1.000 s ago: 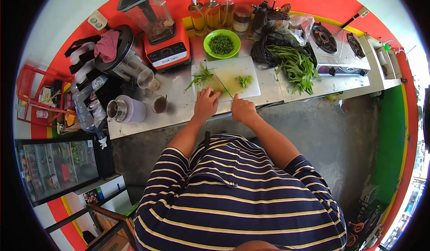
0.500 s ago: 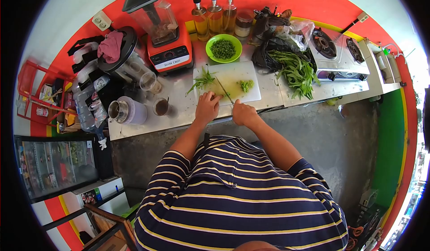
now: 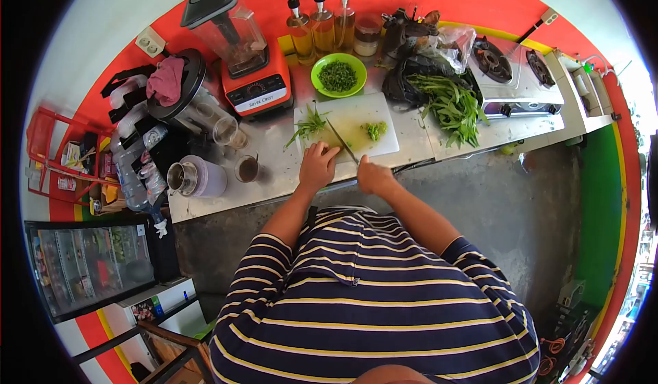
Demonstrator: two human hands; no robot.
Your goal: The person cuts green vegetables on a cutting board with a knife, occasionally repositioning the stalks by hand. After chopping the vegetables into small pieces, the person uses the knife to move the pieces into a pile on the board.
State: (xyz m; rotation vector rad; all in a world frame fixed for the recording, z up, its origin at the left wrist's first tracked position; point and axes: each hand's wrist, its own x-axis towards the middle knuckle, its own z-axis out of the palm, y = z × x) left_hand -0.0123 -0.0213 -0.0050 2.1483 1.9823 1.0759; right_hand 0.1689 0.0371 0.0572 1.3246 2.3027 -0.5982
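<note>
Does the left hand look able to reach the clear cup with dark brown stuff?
Probably yes: the clear cup of dark brown stuff sits left of the left hand, and only open silver metal counter shows between them. The hand would likely have to leave the white rectangular cutting board first.

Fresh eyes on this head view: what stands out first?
Probably the orange-red blender at the back left of the metal counter, then the lime-green bowl of chopped greens to its right. Front and centre, the right hand holds a knife over the white cutting board, the left hand close by.
</note>
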